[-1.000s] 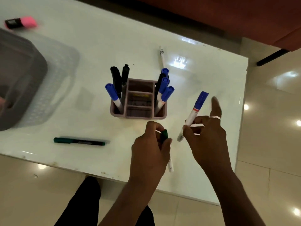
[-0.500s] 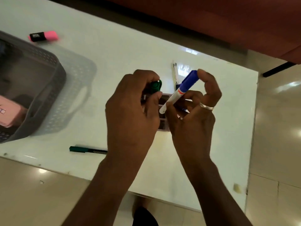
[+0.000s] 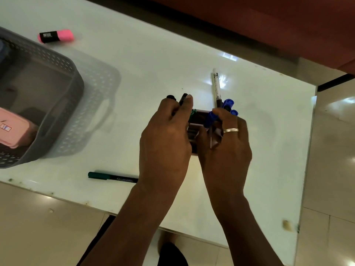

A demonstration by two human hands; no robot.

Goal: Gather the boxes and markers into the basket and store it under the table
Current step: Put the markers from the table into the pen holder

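Snugly, holder (image 3: 197,128) between left hand (image 3: 165,143), right hand (image 3: 227,150) pinching blue marker (image 3: 211,118).

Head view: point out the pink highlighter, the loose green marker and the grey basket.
pink highlighter (image 3: 56,36), head view, middle of its body, where the black label meets the pink.
green marker (image 3: 113,177), head view, middle of its barrel.
grey basket (image 3: 48,53), head view, perforated far rim.

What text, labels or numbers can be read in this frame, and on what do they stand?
Nothing can be read for certain.
Pink highlighter: white print on its black label, too blurred to read.
Green marker: pale print on the barrel, too small to read.
White pen: black print, unreadable.
Pink box in the basket: small label, unreadable.
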